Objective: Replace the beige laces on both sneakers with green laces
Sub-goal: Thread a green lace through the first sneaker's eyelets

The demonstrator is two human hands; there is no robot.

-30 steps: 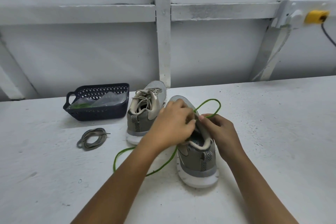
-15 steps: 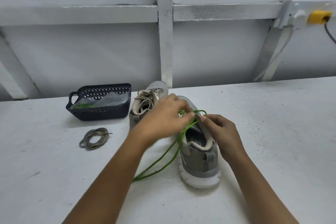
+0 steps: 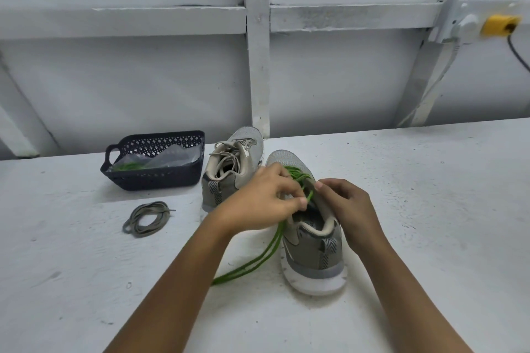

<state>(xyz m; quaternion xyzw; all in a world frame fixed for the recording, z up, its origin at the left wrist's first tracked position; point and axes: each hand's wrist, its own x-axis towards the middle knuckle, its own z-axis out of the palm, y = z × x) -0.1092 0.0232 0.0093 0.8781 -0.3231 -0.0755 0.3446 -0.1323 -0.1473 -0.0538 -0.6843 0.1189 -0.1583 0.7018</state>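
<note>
Fingers of the left hand [image 3: 258,202] pinch the round green cord lace [image 3: 276,235] above the grey mesh white-soled sneaker [image 3: 315,249]; right hand [image 3: 351,209] grasp cannot be determined. Risk: loose tails trailing left of that sneaker may snag, pulling threaded eyelets uneven.

1. There is only one view: the camera is worn on the person's head and looks forward and down along both forearms.
2. It is near; the left hand [image 3: 258,200] and the right hand [image 3: 348,206] lie just below the middle of the view.
3. Beyond the hands it reaches the wall [image 3: 143,80] (the wide lens bends its beams [image 3: 172,21] a little).
</note>
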